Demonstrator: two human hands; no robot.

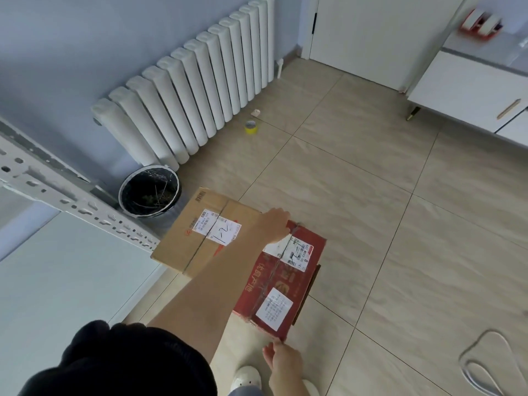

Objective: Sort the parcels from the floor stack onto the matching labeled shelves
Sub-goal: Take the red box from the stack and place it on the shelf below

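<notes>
The right hand (281,360) is set at the near corner of the red carton (281,284), fingers curled against its edge — the grip itself is only partly seen. The left arm is stretched forward, the left hand (275,224) bent over the carton's far edge, fingers hooked down. The carton lies on the tiled floor (371,195) beside a brown cardboard box (197,232) marked "1-2" — a bin (150,192) stands beyond.
</notes>
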